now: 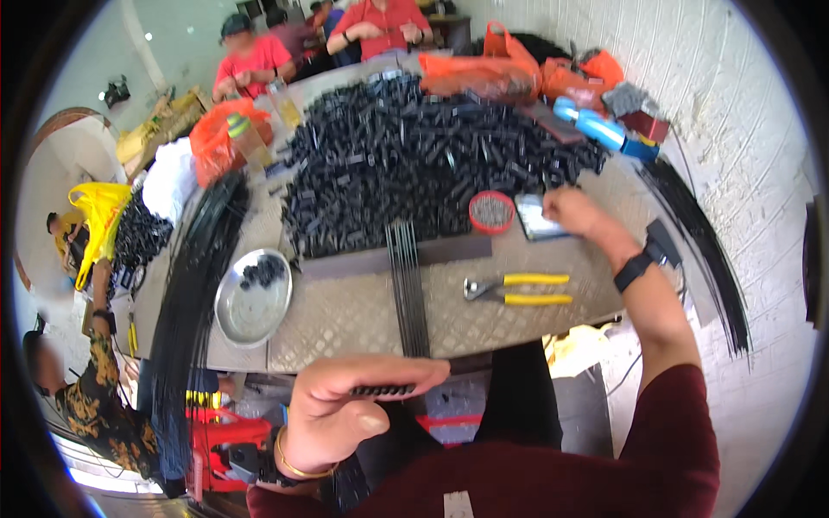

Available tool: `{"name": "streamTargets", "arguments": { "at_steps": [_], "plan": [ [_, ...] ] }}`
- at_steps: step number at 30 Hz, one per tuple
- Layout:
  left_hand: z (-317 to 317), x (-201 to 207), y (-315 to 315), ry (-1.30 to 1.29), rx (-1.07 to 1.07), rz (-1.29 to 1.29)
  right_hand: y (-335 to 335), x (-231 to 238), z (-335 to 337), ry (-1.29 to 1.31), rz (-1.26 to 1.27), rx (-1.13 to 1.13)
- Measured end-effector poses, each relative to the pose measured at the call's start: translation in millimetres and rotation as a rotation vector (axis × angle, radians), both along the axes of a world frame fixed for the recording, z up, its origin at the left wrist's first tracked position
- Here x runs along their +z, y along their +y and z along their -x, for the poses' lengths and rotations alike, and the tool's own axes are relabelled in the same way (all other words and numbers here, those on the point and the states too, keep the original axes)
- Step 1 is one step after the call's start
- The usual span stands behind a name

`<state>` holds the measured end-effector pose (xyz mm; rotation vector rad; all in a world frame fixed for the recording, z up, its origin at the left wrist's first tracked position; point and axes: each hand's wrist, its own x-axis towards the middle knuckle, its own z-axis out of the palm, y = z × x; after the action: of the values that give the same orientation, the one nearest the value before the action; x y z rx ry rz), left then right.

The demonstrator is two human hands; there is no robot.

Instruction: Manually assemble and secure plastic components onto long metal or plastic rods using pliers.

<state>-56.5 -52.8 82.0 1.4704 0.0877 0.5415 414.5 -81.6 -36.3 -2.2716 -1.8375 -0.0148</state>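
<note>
My left hand (345,410) is closed at the table's near edge around a row of thin black rods (406,285). Their far ends rest by a large heap of small black parts (389,164), and their near ends show in a line inside the hand. My right hand (574,211) is curled over a small flat rectangular tray or case (537,217) with a pale surface; whatever its fingers pinch is hidden. Beside that lies a red bowl (491,212) of tiny grey pieces. Cutting pliers (518,289) with yellow handles lie nearer me.
An oval metal dish (250,311) with black pieces sits left, beside a long bundle of black strips (194,276). Orange bags (484,73), a blue bottle (596,129) and more strips (704,242) line the far and right sides. Other people sit left and across.
</note>
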Motion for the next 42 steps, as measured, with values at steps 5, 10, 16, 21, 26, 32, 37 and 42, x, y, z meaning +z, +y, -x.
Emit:
{"name": "streamTargets", "arguments": {
  "at_steps": [5, 10, 16, 21, 26, 32, 37, 42],
  "plan": [
    [0.4, 5.1, -10.2, 0.015, 0.090, 0.177, -8.2, 2.3, 18.5, -0.051, -0.044, -0.004],
    [1.9, 4.4, -14.6, 0.021, 0.097, 0.145, -16.7, 17.2, 25.7, -0.063, -0.120, -0.013],
    [-8.8, 0.9, -11.3, -0.051, 0.220, 0.188, -20.5, 34.5, 34.0, -0.028, -0.333, -0.015],
    [-14.5, 5.0, -6.6, -0.059, 0.297, 0.183, -37.4, 119.3, 172.7, 0.419, -0.527, 0.334],
    [-12.8, 0.1, -7.0, -0.053, 0.276, 0.199, -73.4, 153.5, 255.3, 0.335, -0.557, 0.640],
    [-9.2, 0.5, -15.4, -0.054, 0.264, 0.206, -80.1, 158.2, 268.4, 0.268, -0.519, 0.621],
    [-7.1, 1.5, -17.8, -0.044, 0.264, 0.190, -76.7, 157.4, 273.5, 0.253, -0.550, 0.616],
    [-7.0, 3.4, -19.0, -0.046, 0.257, 0.205, -77.7, 157.8, 274.2, 0.189, -0.571, 0.609]
  ]
}}
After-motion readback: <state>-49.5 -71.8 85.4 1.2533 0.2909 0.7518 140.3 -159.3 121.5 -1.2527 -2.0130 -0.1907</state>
